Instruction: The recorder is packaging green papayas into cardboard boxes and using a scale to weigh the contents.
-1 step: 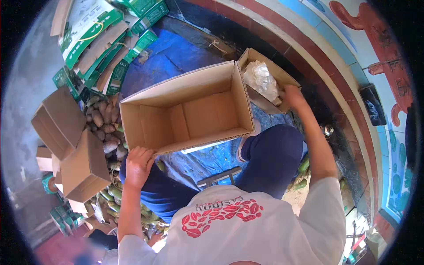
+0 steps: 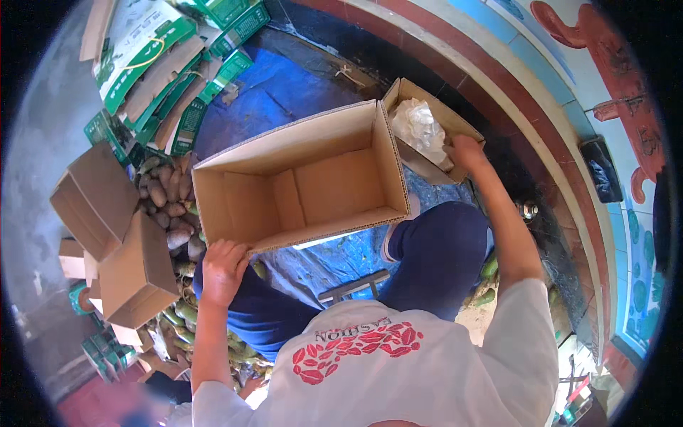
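An open, bare cardboard box [image 2: 341,186] stands tilted in front of me, its hollow facing up. My left hand [image 2: 224,267] has its fingers bent over the rim at the near left corner. Beyond its right end sits a smaller cardboard box [image 2: 427,169] holding crumpled, clear plastic [image 2: 418,128]. My right hand [image 2: 466,151] reaches over that box's right side, fingers curled down at the end of the plastic. Its fingertips are partly hidden.
Brown tubers [image 2: 171,183] and green, elongated produce [image 2: 186,309] are piled at left. Two open cardboard boxes [image 2: 139,274] lean there. Flattened green-and-white cartons [image 2: 153,50] lie at far left on a blue tarp [image 2: 274,92]. A tiled wall base [image 2: 498,99] curves along the right.
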`<state>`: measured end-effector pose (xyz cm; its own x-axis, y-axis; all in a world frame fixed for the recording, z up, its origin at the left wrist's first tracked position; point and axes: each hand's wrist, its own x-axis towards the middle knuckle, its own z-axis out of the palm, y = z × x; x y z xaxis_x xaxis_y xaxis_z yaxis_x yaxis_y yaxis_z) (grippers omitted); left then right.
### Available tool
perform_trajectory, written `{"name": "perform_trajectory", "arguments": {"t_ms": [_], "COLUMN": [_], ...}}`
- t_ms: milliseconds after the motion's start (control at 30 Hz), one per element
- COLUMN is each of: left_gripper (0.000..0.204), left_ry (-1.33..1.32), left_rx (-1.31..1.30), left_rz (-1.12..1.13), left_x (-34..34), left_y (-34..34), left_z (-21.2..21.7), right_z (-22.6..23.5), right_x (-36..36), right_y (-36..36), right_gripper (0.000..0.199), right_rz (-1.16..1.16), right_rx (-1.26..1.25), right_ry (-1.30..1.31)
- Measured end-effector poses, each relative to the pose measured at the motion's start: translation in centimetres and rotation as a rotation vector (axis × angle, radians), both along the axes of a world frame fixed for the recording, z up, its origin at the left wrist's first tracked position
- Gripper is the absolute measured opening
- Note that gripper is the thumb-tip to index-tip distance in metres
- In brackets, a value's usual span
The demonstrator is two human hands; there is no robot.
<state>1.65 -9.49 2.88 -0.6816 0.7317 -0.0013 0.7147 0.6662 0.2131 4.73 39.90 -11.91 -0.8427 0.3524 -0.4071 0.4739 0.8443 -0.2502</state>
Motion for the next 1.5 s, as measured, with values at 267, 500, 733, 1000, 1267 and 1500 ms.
{"name": "perform_trajectory", "arguments": {"t_ms": [267, 500, 733, 1000, 1267, 1500], "left_gripper": [0.030, 0.039, 0.041, 0.041, 0.039, 0.037], "left_ry": [-0.024, -0.033, 0.007, 0.032, 0.032, 0.029], "left_rx": [0.070, 0.113, 0.163, 0.160, 0.208, 0.311], "left_rz": [0.084, 0.111, 0.091, 0.097, 0.094, -0.010], "left_x": [-0.1, -0.1, 0.0, 0.9, 0.3, -0.4], "left_y": [0.8, 1.4, 2.4, 3.3, 4.6, 7.9], "left_z": [0.6, 1.6, 1.6, 2.4, 2.6, 3.1], "right_z": [-9.5, -8.3, -7.1, -11.5, 0.8, 3.3], "right_x": [-3.0, -2.8, -1.7, -2.1, -0.4, 0.4], "right_y": [1.5, 1.4, 0.9, 2.3, 0.6, 1.3], "right_gripper": [0.027, 0.020, 0.026, 0.014, 0.009, 0.010], "right_rz": [0.173, 0.175, 0.216, 0.304, 0.172, 0.042], "right_rx": [0.140, 0.228, 0.193, 0.289, 0.202, 0.110], "right_ry": [-0.279, -0.141, 0.002, -0.073, 0.710, 0.708]}}
